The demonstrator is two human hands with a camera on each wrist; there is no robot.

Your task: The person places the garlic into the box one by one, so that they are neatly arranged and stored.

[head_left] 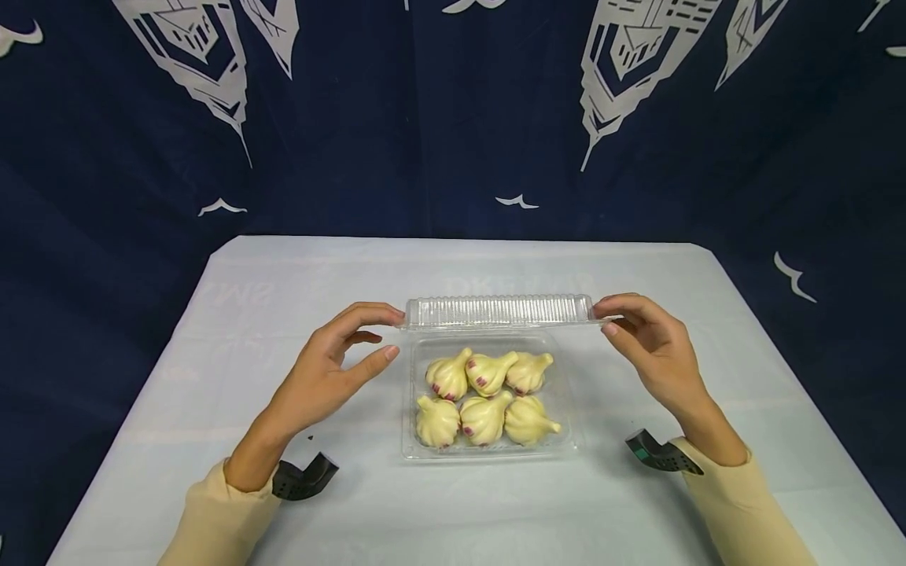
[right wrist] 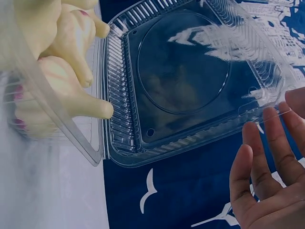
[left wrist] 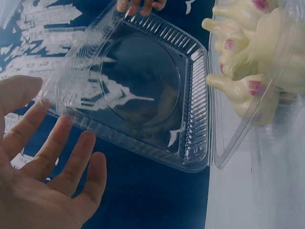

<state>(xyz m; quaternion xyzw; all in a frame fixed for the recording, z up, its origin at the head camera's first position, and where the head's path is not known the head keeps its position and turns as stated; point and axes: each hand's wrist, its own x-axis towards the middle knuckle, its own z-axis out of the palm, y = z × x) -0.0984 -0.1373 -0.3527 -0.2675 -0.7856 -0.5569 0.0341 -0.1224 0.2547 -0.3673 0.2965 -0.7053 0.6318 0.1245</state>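
A clear plastic clamshell box (head_left: 488, 453) lies on the table, and several pale yellow garlic bulbs (head_left: 484, 419) with purple marks sit in its base in two rows. Its hinged lid (head_left: 499, 312) stands raised along the far side. My left hand (head_left: 325, 369) is at the lid's left edge, fingertips right at the rim and thumb spread away below. At the opposite corner, my right hand (head_left: 654, 354) pinches the lid's rim between thumb and index finger, the other fingers (right wrist: 264, 162) loosely bent. Through the lid in the left wrist view, the far hand's fingertips show at its edge.
A white cloth covers the table (head_left: 283, 519). Behind it hangs a dark blue curtain (head_left: 418, 141) with white building and bird prints. A small dark speck (head_left: 310, 437) lies near my left wrist. Black bands sit on both wrists.
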